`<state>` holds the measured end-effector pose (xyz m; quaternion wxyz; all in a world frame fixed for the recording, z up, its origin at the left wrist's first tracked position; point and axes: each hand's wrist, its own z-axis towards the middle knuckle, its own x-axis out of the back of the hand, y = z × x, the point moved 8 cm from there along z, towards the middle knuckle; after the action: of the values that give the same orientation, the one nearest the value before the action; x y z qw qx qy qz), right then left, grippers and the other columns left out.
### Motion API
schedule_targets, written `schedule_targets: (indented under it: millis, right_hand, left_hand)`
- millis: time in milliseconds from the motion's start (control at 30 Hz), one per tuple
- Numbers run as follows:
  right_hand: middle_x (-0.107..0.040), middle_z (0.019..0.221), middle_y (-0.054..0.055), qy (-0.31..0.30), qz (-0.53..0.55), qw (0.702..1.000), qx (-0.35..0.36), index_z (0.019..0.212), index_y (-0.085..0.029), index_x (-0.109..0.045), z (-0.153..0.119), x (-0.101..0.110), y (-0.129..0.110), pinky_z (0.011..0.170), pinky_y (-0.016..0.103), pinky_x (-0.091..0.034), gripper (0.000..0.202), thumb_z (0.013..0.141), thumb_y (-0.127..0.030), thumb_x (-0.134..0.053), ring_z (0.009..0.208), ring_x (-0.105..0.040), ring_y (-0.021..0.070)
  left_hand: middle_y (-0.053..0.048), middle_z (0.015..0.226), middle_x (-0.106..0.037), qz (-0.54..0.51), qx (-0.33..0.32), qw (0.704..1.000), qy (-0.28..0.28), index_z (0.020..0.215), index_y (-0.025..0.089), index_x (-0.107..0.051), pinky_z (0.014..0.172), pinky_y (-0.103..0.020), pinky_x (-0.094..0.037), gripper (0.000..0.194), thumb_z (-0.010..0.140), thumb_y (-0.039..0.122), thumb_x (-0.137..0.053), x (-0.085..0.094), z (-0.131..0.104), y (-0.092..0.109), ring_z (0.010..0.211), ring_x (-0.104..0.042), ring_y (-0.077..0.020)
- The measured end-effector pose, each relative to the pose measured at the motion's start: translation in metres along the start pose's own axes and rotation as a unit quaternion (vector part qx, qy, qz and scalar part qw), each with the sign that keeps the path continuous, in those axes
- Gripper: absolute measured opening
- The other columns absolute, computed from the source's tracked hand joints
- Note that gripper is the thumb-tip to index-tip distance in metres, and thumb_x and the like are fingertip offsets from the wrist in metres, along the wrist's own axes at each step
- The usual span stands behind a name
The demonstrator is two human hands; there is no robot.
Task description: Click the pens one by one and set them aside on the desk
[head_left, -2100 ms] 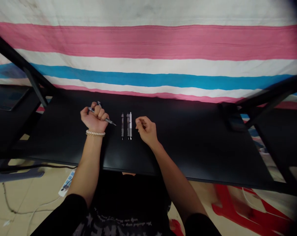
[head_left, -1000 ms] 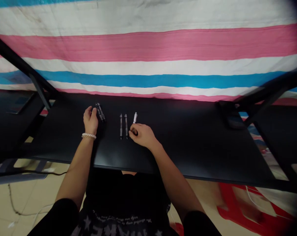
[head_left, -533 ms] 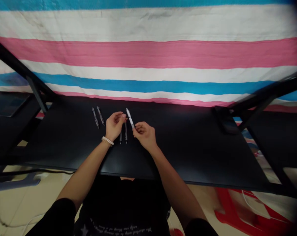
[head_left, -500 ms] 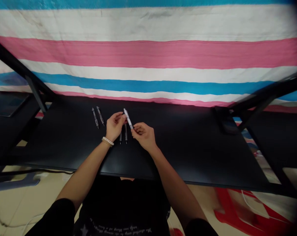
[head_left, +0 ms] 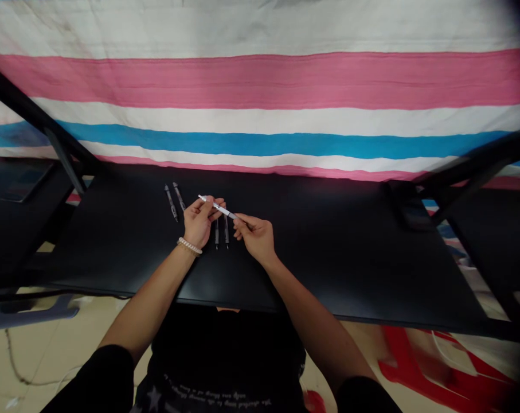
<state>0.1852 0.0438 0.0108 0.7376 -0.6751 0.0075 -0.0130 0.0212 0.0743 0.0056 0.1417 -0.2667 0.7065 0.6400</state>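
Observation:
A white pen (head_left: 222, 210) is held above the black table between both hands, slanting down to the right. My left hand (head_left: 200, 222) pinches it near its upper left end, with a pale beaded bracelet at the wrist. My right hand (head_left: 256, 232) grips its lower right end. Under and between the hands, two pens (head_left: 217, 234) (head_left: 226, 230) lie side by side, their upper parts hidden. Left of my left hand, two more pens (head_left: 171, 202) (head_left: 179, 195) rest on the table, the nearer one partly covered by the fingers.
The black table (head_left: 337, 252) spans the view before a striped curtain (head_left: 260, 80). Dark metal supports (head_left: 64, 158) stand at both sides. A dark flat object (head_left: 408, 209) lies at the back right. Below right is a red stool (head_left: 418, 367).
The white pen has turned from steep to flatter, its upper end swinging left across my left fingers. The camera view has shifted slightly.

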Motion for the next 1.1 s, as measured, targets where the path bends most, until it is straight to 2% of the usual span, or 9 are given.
schedule_targets:
  millis: [100,233,367,467,533,600,733,900,1100]
  right_hand:
    - [-0.074,0.094,0.005,0.037,-0.005,0.997,0.071,0.096,-0.025,-0.079,0.000,0.007,-0.011,0.068,0.032,-0.062,0.024,0.081,-0.043,-0.078,0.076,-0.071,0.0167]
    - [-0.071,0.081,0.004,0.015,0.021,1.000,0.015,0.095,-0.024,-0.077,0.003,0.006,-0.002,0.061,0.032,-0.060,0.029,0.086,-0.050,-0.071,0.067,-0.068,0.0164]
    - [-0.071,0.098,0.005,0.031,0.021,0.998,0.057,0.087,-0.026,-0.076,0.005,0.012,-0.009,0.073,0.034,-0.061,0.022,0.078,-0.045,-0.080,0.084,-0.071,0.0183]
    - [-0.070,0.083,0.003,0.028,0.037,0.998,0.033,0.087,-0.026,-0.077,0.005,0.011,-0.005,0.064,0.033,-0.060,0.018,0.083,-0.044,-0.076,0.072,-0.068,0.0164]
    - [-0.070,0.094,0.005,0.035,0.032,0.997,0.058,0.075,-0.025,-0.076,0.005,0.012,-0.009,0.071,0.035,-0.061,0.018,0.077,-0.042,-0.082,0.080,-0.069,0.0177]
    - [-0.070,0.106,0.005,0.029,0.048,0.996,0.066,0.082,-0.026,-0.077,0.006,0.011,-0.009,0.077,0.036,-0.061,0.020,0.071,-0.041,-0.087,0.088,-0.070,0.0187]
    - [-0.072,0.081,0.002,0.009,0.079,0.997,0.018,0.097,-0.025,-0.078,0.006,0.005,0.002,0.059,0.032,-0.060,0.024,0.082,-0.043,-0.078,0.063,-0.068,0.0152]
    - [-0.078,0.093,0.004,0.063,-0.043,0.989,0.130,0.092,-0.027,-0.081,-0.004,0.009,-0.020,0.072,0.035,-0.063,0.010,0.087,-0.033,-0.075,0.078,-0.074,0.0186]
    - [-0.080,0.097,0.002,0.108,-0.132,0.951,0.259,0.092,-0.028,-0.081,-0.015,0.016,-0.046,0.081,0.036,-0.065,0.013,0.094,-0.025,-0.068,0.086,-0.077,0.0188]
  left_hand:
    - [-0.008,0.092,-0.078,-0.007,-0.008,1.000,0.003,0.086,0.016,-0.069,0.093,-0.041,-0.059,0.034,0.072,0.040,-0.089,0.002,0.001,0.001,0.089,-0.077,-0.0210]
    - [-0.006,0.090,-0.077,-0.019,-0.010,1.000,-0.001,0.085,0.017,-0.069,0.096,-0.043,-0.058,0.030,0.074,0.038,-0.088,0.003,0.003,0.001,0.090,-0.077,-0.0206]
    - [-0.006,0.090,-0.077,-0.027,-0.001,1.000,-0.003,0.086,0.017,-0.069,0.096,-0.042,-0.059,0.028,0.076,0.037,-0.087,0.003,0.003,-0.001,0.090,-0.077,-0.0206]
    - [-0.006,0.089,-0.077,-0.032,-0.002,0.999,-0.005,0.086,0.017,-0.070,0.094,-0.040,-0.059,0.029,0.074,0.037,-0.088,0.003,0.003,-0.001,0.089,-0.077,-0.0200]
    - [-0.005,0.089,-0.077,-0.033,-0.003,0.999,-0.001,0.085,0.017,-0.070,0.093,-0.039,-0.060,0.030,0.073,0.037,-0.089,0.003,0.003,0.000,0.089,-0.077,-0.0198]
    - [-0.005,0.089,-0.077,-0.032,-0.002,0.999,0.001,0.086,0.018,-0.070,0.094,-0.039,-0.059,0.029,0.073,0.037,-0.089,0.003,0.003,-0.001,0.089,-0.076,-0.0197]
    - [-0.006,0.088,-0.077,-0.028,-0.004,1.000,-0.001,0.086,0.017,-0.070,0.095,-0.041,-0.059,0.027,0.076,0.036,-0.087,0.003,0.003,0.000,0.089,-0.077,-0.0199]
    - [-0.007,0.088,-0.077,-0.032,-0.023,0.999,0.014,0.085,0.016,-0.072,0.091,-0.039,-0.060,0.031,0.072,0.037,-0.090,0.005,0.002,0.006,0.087,-0.077,-0.0204]
    - [-0.006,0.087,-0.077,-0.052,-0.033,0.996,0.068,0.082,0.015,-0.071,0.086,-0.032,-0.059,0.030,0.071,0.035,-0.090,0.018,0.005,0.011,0.086,-0.076,-0.0179]
